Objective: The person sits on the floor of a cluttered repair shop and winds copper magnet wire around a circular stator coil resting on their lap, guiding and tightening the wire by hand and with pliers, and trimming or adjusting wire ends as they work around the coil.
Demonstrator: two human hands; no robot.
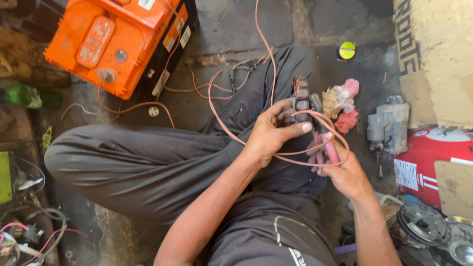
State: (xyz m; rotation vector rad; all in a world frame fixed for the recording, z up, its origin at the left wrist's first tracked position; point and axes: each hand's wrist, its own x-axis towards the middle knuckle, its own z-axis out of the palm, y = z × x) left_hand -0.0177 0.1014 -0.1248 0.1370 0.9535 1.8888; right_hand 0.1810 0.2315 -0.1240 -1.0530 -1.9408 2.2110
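Observation:
My left hand (273,132) grips a small grey and rust-coloured electrical part (300,98) with stacked terminals, held above my crossed legs. My right hand (345,172) is closed on the pink handles of a pair of pliers (322,140), whose dark jaws reach up against the part. A thin pink wire (221,123) loops around both hands and runs up and away over my knee toward the orange battery (113,42).
The orange and black battery sits at the upper left on the stone floor. A wad of pink and tan rags (344,101) and a grey motor part (389,123) lie to the right. A red can (431,160), a yellow-green cap (347,50) and metal parts (423,224) crowd the right side.

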